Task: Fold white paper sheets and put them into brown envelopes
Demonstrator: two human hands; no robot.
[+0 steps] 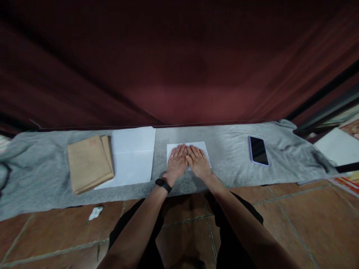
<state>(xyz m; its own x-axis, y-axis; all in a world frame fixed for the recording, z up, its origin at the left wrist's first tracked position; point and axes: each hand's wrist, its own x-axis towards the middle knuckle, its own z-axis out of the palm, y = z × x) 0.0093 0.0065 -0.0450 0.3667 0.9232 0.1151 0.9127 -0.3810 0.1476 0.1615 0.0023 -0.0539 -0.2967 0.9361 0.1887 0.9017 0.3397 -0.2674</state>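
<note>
A white sheet of paper (206, 148), small enough to be folded, lies flat on the grey cloth in front of me. My left hand (177, 161), with a black band at its wrist, rests palm down on the paper's left part, fingers stretched out. Right beside it, my right hand (198, 161) lies flat on the right part of the paper. The two hands touch near the thumbs and hide most of the sheet's middle.
Larger white sheets (133, 157) with a crease lie to the left, partly under brown envelopes (89, 162). A phone (258, 151) in a purple case lies on the right of the grey cloth (224, 149). Crumpled white paper (95, 213) is on the tiled floor. A dark red curtain (196, 74) hangs behind.
</note>
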